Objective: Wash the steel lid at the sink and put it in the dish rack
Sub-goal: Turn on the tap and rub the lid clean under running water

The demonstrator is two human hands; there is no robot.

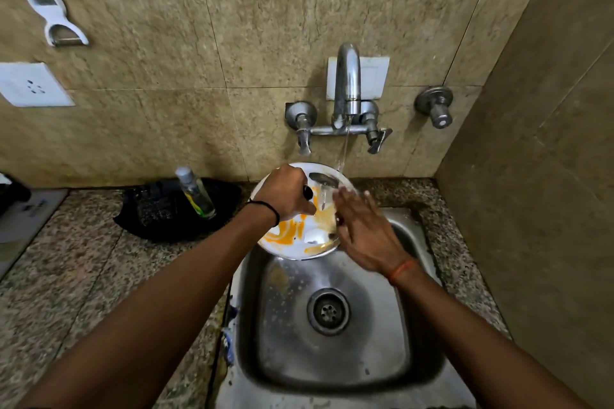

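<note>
The steel lid (300,236), smeared with orange residue, is being held over the sink (332,355) by the left hand (285,194), which is clamped on its black knob (308,192). It is being rubbed by the flat, straight-fingered right hand (362,226) while water is being poured from the tap (347,83).

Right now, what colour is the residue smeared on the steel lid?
Orange-yellow streaks on the steel lid, clearest in the head view, near its lower left edge.
</note>
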